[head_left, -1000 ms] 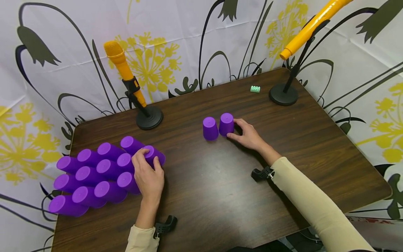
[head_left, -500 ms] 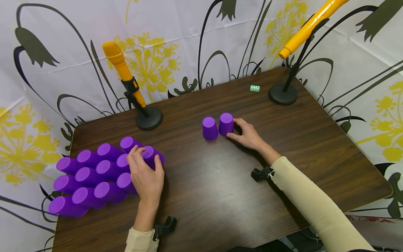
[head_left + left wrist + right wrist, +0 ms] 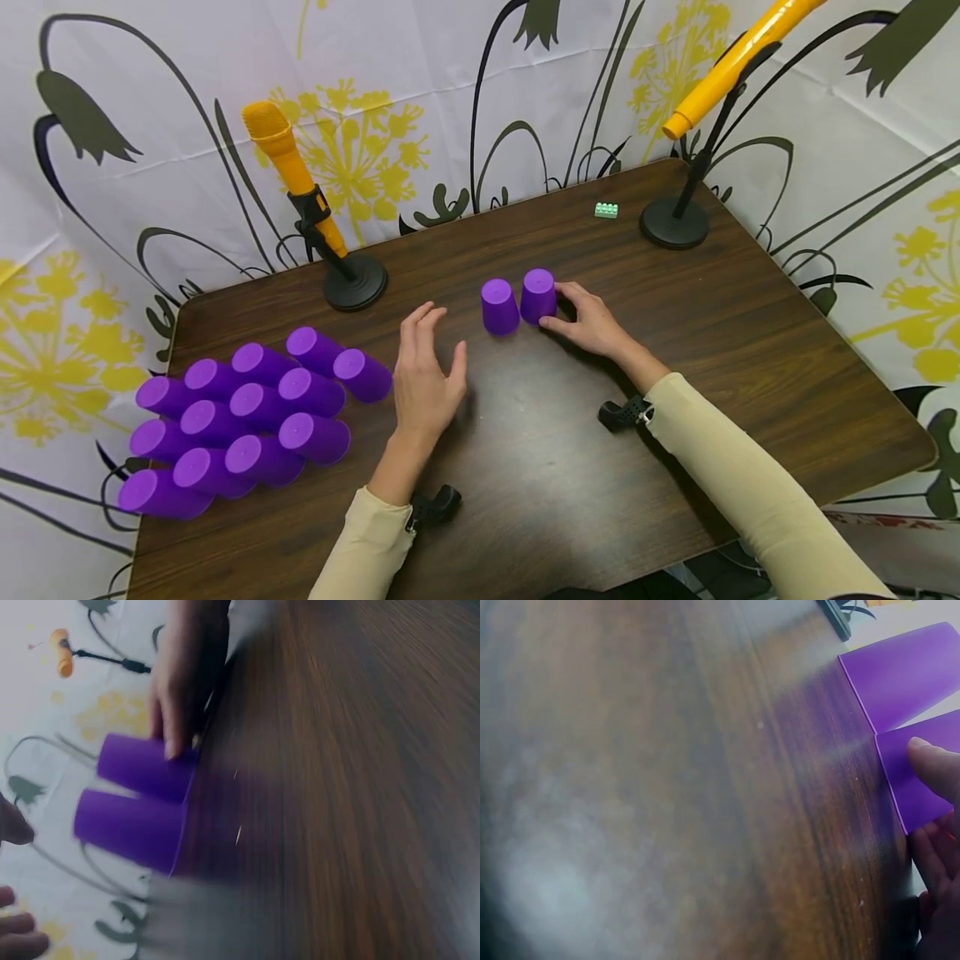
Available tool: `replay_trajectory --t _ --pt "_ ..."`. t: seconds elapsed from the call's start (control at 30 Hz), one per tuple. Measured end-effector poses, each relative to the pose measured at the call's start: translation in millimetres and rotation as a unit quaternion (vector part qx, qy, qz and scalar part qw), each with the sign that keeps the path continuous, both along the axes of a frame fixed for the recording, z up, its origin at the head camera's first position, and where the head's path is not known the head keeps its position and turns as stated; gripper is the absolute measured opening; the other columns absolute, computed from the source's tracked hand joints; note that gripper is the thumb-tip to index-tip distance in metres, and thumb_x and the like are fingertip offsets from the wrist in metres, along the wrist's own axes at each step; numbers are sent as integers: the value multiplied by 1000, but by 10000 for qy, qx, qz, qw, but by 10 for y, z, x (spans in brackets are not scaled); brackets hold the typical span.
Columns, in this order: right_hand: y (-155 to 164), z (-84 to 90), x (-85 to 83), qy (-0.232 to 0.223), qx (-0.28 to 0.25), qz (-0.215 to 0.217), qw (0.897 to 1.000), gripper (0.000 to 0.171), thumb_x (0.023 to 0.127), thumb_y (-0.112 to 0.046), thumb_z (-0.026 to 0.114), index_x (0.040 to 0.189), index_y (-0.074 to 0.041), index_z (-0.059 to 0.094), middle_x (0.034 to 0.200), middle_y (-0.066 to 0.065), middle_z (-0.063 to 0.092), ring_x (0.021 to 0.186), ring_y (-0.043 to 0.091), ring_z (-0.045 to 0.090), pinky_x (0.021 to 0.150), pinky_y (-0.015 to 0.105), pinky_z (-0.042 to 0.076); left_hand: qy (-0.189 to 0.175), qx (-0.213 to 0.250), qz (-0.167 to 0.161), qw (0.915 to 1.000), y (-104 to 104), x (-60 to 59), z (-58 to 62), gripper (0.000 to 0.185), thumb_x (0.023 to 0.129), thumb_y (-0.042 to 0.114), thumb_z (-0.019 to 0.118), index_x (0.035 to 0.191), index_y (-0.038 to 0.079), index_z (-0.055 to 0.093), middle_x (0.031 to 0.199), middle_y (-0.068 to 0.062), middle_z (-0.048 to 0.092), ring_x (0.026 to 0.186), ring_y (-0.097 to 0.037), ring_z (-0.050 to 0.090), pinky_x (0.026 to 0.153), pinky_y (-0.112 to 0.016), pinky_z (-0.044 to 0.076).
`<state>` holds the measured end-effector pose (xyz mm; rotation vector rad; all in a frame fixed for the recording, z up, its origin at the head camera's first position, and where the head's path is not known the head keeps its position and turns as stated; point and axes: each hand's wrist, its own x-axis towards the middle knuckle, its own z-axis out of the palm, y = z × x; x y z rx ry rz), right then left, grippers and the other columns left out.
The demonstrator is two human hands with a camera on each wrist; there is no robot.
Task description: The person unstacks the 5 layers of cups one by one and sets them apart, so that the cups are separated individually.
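Two purple cups stand upside down side by side near the middle of the table. My right hand (image 3: 592, 321) holds the right-hand cup (image 3: 538, 298) between thumb and fingers; in the right wrist view the thumb (image 3: 936, 769) lies against its wall. The left-hand cup (image 3: 499, 308) is beside it, their rims meeting in that view. My left hand (image 3: 427, 387), fingers spread and holding nothing, is over the table between the pair and a cup (image 3: 363, 375) at the right end of a group. That group is several upside-down purple cups (image 3: 258, 402) in rows on the left.
An orange microphone (image 3: 288, 162) on a black stand (image 3: 356, 283) is at the back left. Another stand (image 3: 675, 223) holds a yellow tube (image 3: 735, 71) at the back right. A small green toy brick (image 3: 606, 210) lies near the back edge of the wooden table (image 3: 540, 450).
My left hand has left the end cup of the group and moved right, towards the pair. That cup stays where it was. My right hand has kept its hold without moving.
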<state>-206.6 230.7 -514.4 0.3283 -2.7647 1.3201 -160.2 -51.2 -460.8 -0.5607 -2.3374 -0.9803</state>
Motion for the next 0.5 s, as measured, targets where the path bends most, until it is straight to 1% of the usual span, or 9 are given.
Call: replay_trajectory --t 0.03,0.1,0.2,0.27,0.37,0.5 --pt "1 0 -2 3 14 -5 10000 62 88 -26 75 139 -1 50 134 16 54 128 32 48 108 47 36 -202 -26 -80 9998 60 -32 -25 55 84 10 74 134 7 52 139 -14 48 121 -31 54 89 -48 51" --pt "3 2 -5 11 18 0 10000 62 88 -26 75 139 -1 50 134 16 55 128 32 48 108 47 36 -561 -62 -209 9982 167 -98 -73 60 84 12 75 138 8 49 141 -14 46 123 -30 52 91 -48 50" --pt "6 4 -9 17 23 -10 10000 62 87 -26 76 138 -2 51 133 16 55 127 32 49 108 47 36 -879 -34 -307 9957 303 -195 -142 62 85 13 75 141 9 47 142 -13 44 126 -28 49 96 -47 47" --pt "4 1 -6 13 9 -17 10000 62 87 -27 76 138 -2 51 132 16 56 127 31 49 107 47 37 -985 43 -344 9945 372 -251 -189 61 86 14 74 141 10 47 142 -12 44 127 -27 48 99 -46 45" --pt "4 -2 -3 18 -9 -38 10000 62 87 -27 76 138 -2 51 132 16 56 127 31 50 107 47 37 -1037 171 -388 9937 451 -327 -253 59 87 16 74 140 13 49 141 -10 45 128 -25 48 100 -45 44" --pt "4 -3 -5 30 -12 -36 10000 62 87 -26 76 138 -1 52 131 16 56 127 31 50 107 47 37 -1060 280 -425 9931 513 -400 -318 53 87 18 74 136 15 52 140 -7 48 127 -22 50 100 -43 44"
